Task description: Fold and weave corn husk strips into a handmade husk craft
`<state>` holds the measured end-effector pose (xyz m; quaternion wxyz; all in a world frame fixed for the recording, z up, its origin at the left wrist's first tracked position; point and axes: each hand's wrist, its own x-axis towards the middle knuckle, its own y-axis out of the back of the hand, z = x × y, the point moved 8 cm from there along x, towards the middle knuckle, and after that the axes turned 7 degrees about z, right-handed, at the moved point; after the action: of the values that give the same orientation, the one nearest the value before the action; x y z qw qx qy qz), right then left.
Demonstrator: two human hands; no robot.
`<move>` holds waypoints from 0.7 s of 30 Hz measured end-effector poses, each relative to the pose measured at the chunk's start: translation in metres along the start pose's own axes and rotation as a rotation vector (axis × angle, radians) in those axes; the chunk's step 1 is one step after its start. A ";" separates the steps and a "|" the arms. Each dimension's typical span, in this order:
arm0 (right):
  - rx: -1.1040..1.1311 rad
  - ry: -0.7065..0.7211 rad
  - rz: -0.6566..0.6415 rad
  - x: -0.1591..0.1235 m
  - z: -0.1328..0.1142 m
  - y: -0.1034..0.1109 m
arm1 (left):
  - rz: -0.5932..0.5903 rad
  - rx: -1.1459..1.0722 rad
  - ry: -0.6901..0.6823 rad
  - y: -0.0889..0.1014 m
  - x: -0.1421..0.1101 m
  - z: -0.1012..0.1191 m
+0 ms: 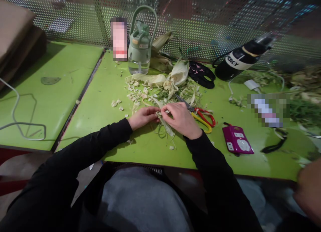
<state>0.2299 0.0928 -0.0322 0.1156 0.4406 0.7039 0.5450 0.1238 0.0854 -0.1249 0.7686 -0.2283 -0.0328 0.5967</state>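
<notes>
My left hand [143, 118] and my right hand [181, 119] meet low over the green table. Both are closed, their fingertips pinching a pale green strip of corn husk [166, 126] between them. One end of the husk hangs below my right fingers; the part inside the grip is mostly hidden. Just right of my right hand lie scissors [192, 108] with one red and one yellow handle. Behind my hands is a pile of shredded husk [160, 95] and small pale petal-like scraps [135, 93], with larger dried corn husks [179, 73] at its back.
A green water bottle [139, 53] stands behind the pile. A black bottle [240, 59] leans against the mesh partition [190, 27]. Right of me lie a purple power socket [237, 140] and cables. A seam splits the table [30, 108] on the left, where brown bags [15, 34] rest.
</notes>
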 end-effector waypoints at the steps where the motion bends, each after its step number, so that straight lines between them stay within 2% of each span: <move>1: 0.038 -0.024 -0.002 0.000 0.001 0.000 | -0.008 0.006 -0.010 -0.001 0.000 0.000; 5: 0.254 -0.138 -0.132 -0.001 0.007 -0.006 | -0.050 0.034 -0.015 -0.005 0.000 -0.001; 8: 0.278 -0.178 -0.172 -0.002 0.011 -0.007 | -0.047 0.011 0.001 -0.005 0.000 -0.002; 15: 0.010 -0.091 -0.025 0.001 0.005 -0.005 | -0.017 -0.068 0.039 -0.002 0.000 -0.003; 21: -0.232 0.046 -0.008 -0.003 -0.007 -0.012 | 0.009 0.006 -0.004 0.001 0.002 -0.002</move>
<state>0.2211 0.0854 -0.0407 0.1520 0.4089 0.6404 0.6322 0.1237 0.0868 -0.1277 0.7666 -0.2250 -0.0315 0.6006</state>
